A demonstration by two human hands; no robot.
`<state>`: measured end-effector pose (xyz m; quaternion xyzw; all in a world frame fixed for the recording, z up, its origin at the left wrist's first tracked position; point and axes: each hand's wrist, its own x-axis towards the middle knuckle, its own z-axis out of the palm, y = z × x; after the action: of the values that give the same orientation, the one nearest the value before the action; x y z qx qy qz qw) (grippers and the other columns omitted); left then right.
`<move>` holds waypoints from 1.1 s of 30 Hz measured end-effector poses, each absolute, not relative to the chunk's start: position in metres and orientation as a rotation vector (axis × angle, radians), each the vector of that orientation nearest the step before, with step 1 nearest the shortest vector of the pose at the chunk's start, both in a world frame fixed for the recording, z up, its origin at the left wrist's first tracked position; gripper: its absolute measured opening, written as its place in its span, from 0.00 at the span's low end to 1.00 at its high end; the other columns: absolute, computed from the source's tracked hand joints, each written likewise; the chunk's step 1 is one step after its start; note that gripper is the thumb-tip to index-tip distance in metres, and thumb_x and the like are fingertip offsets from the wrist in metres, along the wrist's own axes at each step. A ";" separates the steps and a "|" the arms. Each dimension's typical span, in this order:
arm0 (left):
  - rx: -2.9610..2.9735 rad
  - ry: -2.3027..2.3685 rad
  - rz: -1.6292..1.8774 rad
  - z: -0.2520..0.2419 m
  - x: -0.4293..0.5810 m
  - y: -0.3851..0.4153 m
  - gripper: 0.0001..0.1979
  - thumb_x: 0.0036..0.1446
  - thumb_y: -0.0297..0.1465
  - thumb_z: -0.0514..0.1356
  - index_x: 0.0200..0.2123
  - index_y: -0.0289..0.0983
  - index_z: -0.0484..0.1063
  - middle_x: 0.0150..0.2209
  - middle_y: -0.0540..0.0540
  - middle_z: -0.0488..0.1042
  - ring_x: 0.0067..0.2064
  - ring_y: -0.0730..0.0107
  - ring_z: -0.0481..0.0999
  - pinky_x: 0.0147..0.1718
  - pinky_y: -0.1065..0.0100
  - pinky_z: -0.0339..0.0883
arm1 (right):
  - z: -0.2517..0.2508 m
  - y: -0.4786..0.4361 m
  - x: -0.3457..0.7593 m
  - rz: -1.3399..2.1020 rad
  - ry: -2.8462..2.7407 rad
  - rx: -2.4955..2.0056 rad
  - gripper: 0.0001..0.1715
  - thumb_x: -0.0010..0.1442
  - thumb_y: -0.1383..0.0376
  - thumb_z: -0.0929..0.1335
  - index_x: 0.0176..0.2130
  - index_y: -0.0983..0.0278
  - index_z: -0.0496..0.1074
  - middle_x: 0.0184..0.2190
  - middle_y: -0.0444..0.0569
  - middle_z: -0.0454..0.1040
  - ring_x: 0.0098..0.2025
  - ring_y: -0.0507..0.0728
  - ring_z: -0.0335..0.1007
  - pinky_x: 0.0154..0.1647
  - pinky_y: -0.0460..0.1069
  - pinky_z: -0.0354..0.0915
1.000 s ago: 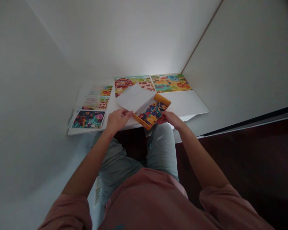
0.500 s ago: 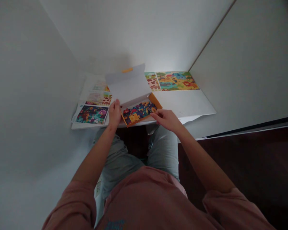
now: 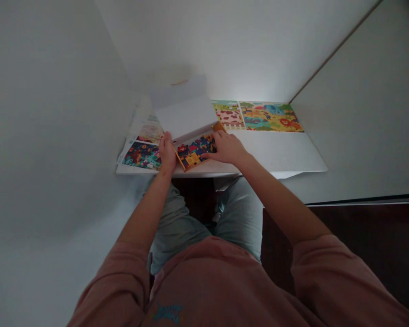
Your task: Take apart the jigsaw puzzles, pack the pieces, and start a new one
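The shallow orange cardboard box (image 3: 185, 166) is clamped steady by the grip of the left hand (image 3: 167, 153); that of the right hand (image 3: 226, 147) cannot be told.

The one camera rides on the person's head and faces forward and steeply down over the pink shirt (image 3: 207, 281), close enough that both forearms run up the frame to the left hand (image 3: 167, 153) and right hand (image 3: 226, 147) at the orange box (image 3: 191, 160) on the white table (image 3: 276, 154).
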<state>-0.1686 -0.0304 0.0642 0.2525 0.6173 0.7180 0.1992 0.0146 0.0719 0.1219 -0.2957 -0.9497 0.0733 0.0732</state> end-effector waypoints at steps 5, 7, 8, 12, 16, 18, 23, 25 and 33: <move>0.736 1.808 2.122 0.066 -0.167 -0.032 0.20 0.59 0.49 0.49 0.33 0.39 0.68 0.40 0.46 0.71 0.48 0.67 0.67 0.54 0.61 0.57 | 0.115 0.089 -0.009 0.265 -3.027 -0.954 0.59 0.36 0.33 0.69 0.54 0.68 0.61 0.49 0.66 0.62 0.51 0.73 0.60 0.49 0.65 0.60; 0.750 1.819 2.122 0.066 -0.166 -0.033 0.21 0.58 0.50 0.49 0.33 0.39 0.68 0.40 0.45 0.71 0.48 0.66 0.67 0.54 0.61 0.58 | 0.112 0.094 -0.015 0.206 -3.050 -0.987 0.63 0.32 0.33 0.70 0.53 0.72 0.62 0.50 0.69 0.60 0.52 0.76 0.58 0.50 0.65 0.59; 0.750 1.821 2.121 0.066 -0.166 -0.034 0.21 0.58 0.50 0.49 0.33 0.38 0.68 0.40 0.45 0.71 0.49 0.66 0.68 0.54 0.61 0.58 | 0.110 0.096 -0.018 0.168 -3.063 -0.993 0.64 0.30 0.33 0.70 0.52 0.74 0.62 0.50 0.71 0.59 0.52 0.77 0.57 0.51 0.65 0.58; 0.730 1.826 2.111 0.066 -0.167 -0.033 0.23 0.58 0.50 0.48 0.34 0.37 0.69 0.41 0.44 0.72 0.49 0.65 0.68 0.55 0.62 0.59 | 0.106 0.102 -0.024 0.086 -3.091 -0.955 0.66 0.28 0.34 0.72 0.51 0.78 0.61 0.51 0.73 0.58 0.54 0.78 0.53 0.54 0.64 0.55; 0.739 1.847 2.104 0.067 -0.167 -0.032 0.23 0.59 0.49 0.47 0.35 0.36 0.70 0.42 0.43 0.72 0.48 0.65 0.69 0.55 0.62 0.59 | 0.105 0.107 -0.026 0.146 -3.043 -0.877 0.61 0.27 0.37 0.73 0.50 0.72 0.61 0.51 0.67 0.61 0.54 0.76 0.55 0.54 0.64 0.54; 0.735 1.864 2.097 0.068 -0.166 -0.032 0.23 0.60 0.49 0.47 0.36 0.36 0.69 0.42 0.43 0.72 0.48 0.65 0.69 0.54 0.62 0.59 | 0.106 0.109 -0.026 0.277 -3.050 -0.838 0.56 0.29 0.39 0.74 0.49 0.69 0.61 0.48 0.62 0.65 0.50 0.72 0.61 0.50 0.62 0.59; 0.699 1.871 2.062 0.074 -0.164 -0.035 0.23 0.60 0.49 0.46 0.35 0.37 0.69 0.41 0.43 0.71 0.47 0.65 0.69 0.53 0.62 0.61 | 0.106 0.112 -0.023 0.626 -3.057 -0.631 0.51 0.35 0.45 0.75 0.52 0.62 0.60 0.44 0.53 0.70 0.44 0.63 0.68 0.44 0.55 0.65; 0.684 1.866 2.046 0.076 -0.163 -0.036 0.22 0.59 0.49 0.47 0.34 0.37 0.68 0.41 0.44 0.71 0.48 0.65 0.69 0.53 0.62 0.61 | 0.107 0.111 -0.022 0.712 -3.083 -0.571 0.45 0.36 0.47 0.75 0.50 0.61 0.64 0.45 0.51 0.70 0.44 0.62 0.67 0.45 0.55 0.65; 0.670 1.788 2.115 0.071 -0.165 -0.033 0.21 0.58 0.49 0.49 0.34 0.37 0.69 0.42 0.44 0.71 0.49 0.64 0.68 0.54 0.62 0.58 | 0.117 0.107 -0.026 0.804 -3.119 -0.537 0.35 0.39 0.53 0.76 0.45 0.61 0.68 0.46 0.49 0.70 0.44 0.60 0.67 0.47 0.55 0.66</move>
<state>-0.1649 -0.0334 0.0713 0.2326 0.6208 0.7343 0.1459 -0.0256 0.1066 0.1172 -0.1642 -0.9533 0.2457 -0.0619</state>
